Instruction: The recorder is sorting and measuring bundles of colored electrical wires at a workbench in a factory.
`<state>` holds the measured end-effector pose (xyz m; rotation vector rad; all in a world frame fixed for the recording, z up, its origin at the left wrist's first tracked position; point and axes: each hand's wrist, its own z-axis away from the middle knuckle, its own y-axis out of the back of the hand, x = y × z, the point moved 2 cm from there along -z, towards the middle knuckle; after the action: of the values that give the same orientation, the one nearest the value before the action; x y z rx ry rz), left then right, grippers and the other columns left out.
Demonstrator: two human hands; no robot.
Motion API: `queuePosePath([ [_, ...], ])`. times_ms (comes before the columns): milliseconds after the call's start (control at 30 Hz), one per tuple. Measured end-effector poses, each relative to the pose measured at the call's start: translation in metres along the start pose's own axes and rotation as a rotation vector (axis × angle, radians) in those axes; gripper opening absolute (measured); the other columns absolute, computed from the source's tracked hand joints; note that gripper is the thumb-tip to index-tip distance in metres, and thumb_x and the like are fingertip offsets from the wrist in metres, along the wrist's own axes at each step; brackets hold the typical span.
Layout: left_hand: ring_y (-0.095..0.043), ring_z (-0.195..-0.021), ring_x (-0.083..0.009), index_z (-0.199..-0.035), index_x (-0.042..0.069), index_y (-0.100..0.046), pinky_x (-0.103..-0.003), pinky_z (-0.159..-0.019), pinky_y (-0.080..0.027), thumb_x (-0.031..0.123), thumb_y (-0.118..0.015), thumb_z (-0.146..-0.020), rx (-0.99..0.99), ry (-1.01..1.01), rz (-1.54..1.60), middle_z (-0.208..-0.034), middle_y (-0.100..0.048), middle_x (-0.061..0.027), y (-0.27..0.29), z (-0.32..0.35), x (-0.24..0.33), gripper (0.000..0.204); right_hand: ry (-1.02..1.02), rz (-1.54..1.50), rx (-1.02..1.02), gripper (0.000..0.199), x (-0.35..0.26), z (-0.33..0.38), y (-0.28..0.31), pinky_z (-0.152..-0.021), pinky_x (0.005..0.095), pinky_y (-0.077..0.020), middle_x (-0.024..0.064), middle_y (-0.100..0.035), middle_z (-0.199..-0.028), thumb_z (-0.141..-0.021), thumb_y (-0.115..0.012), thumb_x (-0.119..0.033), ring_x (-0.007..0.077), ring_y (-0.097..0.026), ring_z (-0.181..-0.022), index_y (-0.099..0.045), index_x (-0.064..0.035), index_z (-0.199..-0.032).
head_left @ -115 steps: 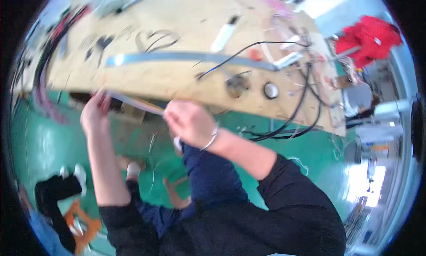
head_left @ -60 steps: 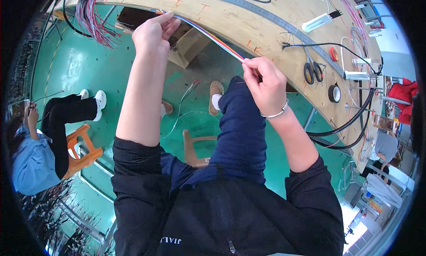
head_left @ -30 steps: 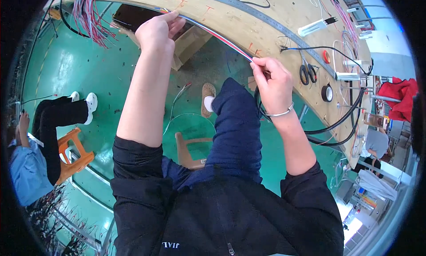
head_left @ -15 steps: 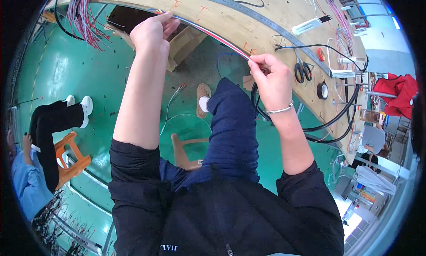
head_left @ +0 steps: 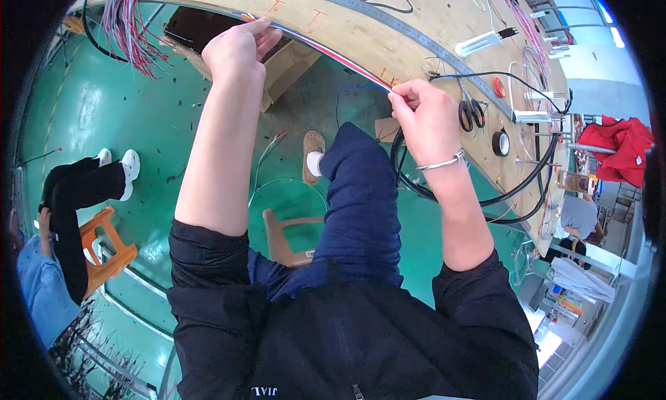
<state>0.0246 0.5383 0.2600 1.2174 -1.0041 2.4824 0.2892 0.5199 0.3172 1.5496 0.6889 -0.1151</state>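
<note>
A thin bundle of coloured wires [head_left: 338, 57], with red, white and blue strands showing, stretches straight between my two hands along the front edge of the wooden table. My left hand [head_left: 239, 46] is closed on its left end, where short yellow and blue tips stick out past the fingers. At the right, my right hand [head_left: 427, 117] pinches the bundle between thumb and fingers. Below that hand a thick black cable [head_left: 416, 186] loops down and away to the right. Whether it joins the wires inside my right hand is hidden.
On the wooden table [head_left: 388, 50] lie a long steel ruler [head_left: 374, 12], scissors [head_left: 472, 114], black tape [head_left: 501, 143] and red tape [head_left: 499, 87]. Loose wires [head_left: 125, 36] hang off its left end. A cardboard box [head_left: 284, 67] stands beneath. A person [head_left: 45, 275] sits at left beside an orange stool [head_left: 107, 251].
Both hands keep their hold on the wire bundle, nearly in place. My right wrist has turned slightly and shifted a little to the right.
</note>
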Motion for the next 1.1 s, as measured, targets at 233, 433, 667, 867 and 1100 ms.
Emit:
queuePosePath([
  [233, -0.068, -0.066, -0.0260, -0.087, -0.014, -0.058, -0.029, -0.060, -0.063, -0.013, -0.064, -0.080, 0.004, 0.000, -0.004, -0.086, -0.065, -0.0205, -0.002, 0.002, -0.002, 0.009, 0.054, 0.076, 0.018, 0.015, -0.002, -0.003, 0.001, -0.062, 0.0285, -0.0541, 0.0140, -0.071, -0.075, -0.087, -0.066, -0.010, 0.0173, -0.070, -0.065, -0.069, 0.0032, -0.093],
  [433, -0.068, -0.066, -0.0256, -0.087, -0.014, -0.058, -0.029, -0.060, -0.063, -0.013, -0.064, -0.080, 0.004, 0.010, 0.003, -0.086, -0.065, -0.0206, -0.004, 0.004, 0.000, 0.010, 0.139, 0.234, 0.063, 0.013, -0.008, -0.002, 0.003, -0.065, 0.0364, -0.0530, 0.0174, -0.069, -0.079, -0.085, -0.066, -0.012, 0.0296, -0.068, -0.070, -0.071, -0.0017, -0.091],
  [667, -0.068, -0.065, -0.0253, -0.086, -0.014, -0.058, -0.030, -0.060, -0.063, -0.014, -0.064, -0.079, 0.012, 0.014, 0.011, -0.085, -0.065, -0.0205, -0.003, 0.002, 0.000, 0.009, 0.203, 0.233, 0.063, 0.012, -0.006, -0.003, 0.005, -0.066, 0.0391, -0.0520, 0.0167, -0.067, -0.079, -0.085, -0.066, -0.010, 0.0315, -0.067, -0.071, -0.071, -0.0022, -0.092],
  [867, -0.067, -0.065, -0.0245, -0.086, -0.014, -0.058, -0.029, -0.060, -0.062, -0.014, -0.063, -0.080, 0.006, 0.008, 0.017, -0.085, -0.065, -0.0202, -0.003, 0.006, 0.002, 0.007, 0.181, 0.195, 0.021, 0.011, -0.008, -0.003, 0.007, -0.066, 0.0391, -0.0520, 0.0167, -0.067, -0.078, -0.085, -0.066, -0.008, 0.0311, -0.066, -0.071, -0.070, -0.0008, -0.091],
  [1100, -0.067, -0.064, -0.0243, -0.086, -0.013, -0.058, -0.029, -0.060, -0.062, -0.012, -0.062, -0.081, 0.020, 0.023, -0.009, -0.085, -0.065, -0.0195, -0.004, 0.008, 0.002, 0.006, 0.231, 0.295, 0.082, 0.009, -0.008, -0.001, 0.003, -0.068, 0.0413, -0.0512, 0.0163, -0.066, -0.081, -0.085, -0.065, -0.008, 0.0335, -0.065, -0.074, -0.070, -0.0024, -0.089],
])
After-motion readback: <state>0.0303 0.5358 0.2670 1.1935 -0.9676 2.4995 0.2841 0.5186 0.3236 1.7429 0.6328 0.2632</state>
